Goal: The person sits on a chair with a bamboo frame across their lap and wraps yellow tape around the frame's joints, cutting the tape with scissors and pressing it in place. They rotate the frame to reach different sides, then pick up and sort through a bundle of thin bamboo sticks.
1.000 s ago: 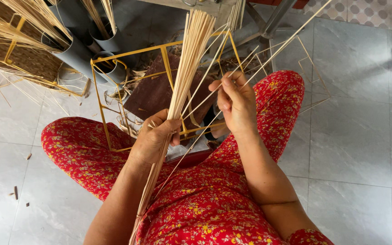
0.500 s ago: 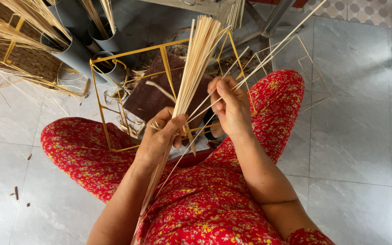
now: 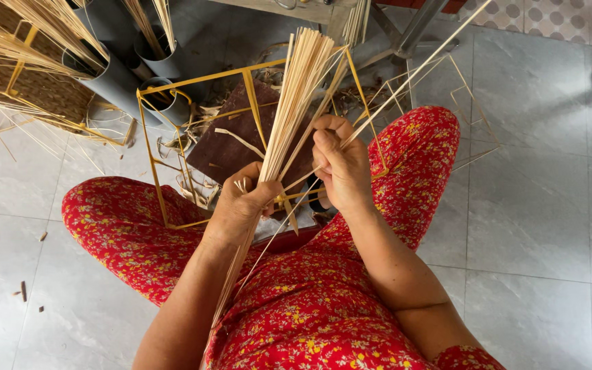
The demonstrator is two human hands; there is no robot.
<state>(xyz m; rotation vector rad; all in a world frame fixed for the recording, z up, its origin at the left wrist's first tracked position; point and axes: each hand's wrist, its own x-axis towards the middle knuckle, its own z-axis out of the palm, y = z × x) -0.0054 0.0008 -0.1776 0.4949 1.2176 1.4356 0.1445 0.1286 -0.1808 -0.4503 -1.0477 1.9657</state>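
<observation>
Early days, I'd say: my left hand [image 3: 241, 205] is clamped around the bundle of sticks [image 3: 296, 103], which fans up toward 12 o'clock, and my right hand [image 3: 340, 164] pinches just one long stick [image 3: 412, 72] angled out to 1 o'clock. Nearly all are still bundled. They're pale, thin, straight splints over the yellow wire frame [image 3: 146, 137].

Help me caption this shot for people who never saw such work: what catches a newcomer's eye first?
First, the fan of pale thin sticks at the centre, gripped low by the left hand while the right hand pinches a single long stick slanting to the upper right. Next, the red flowered clothing across the lower frame. Behind the hands stands a yellow wire frame on the grey tiled floor.
</observation>
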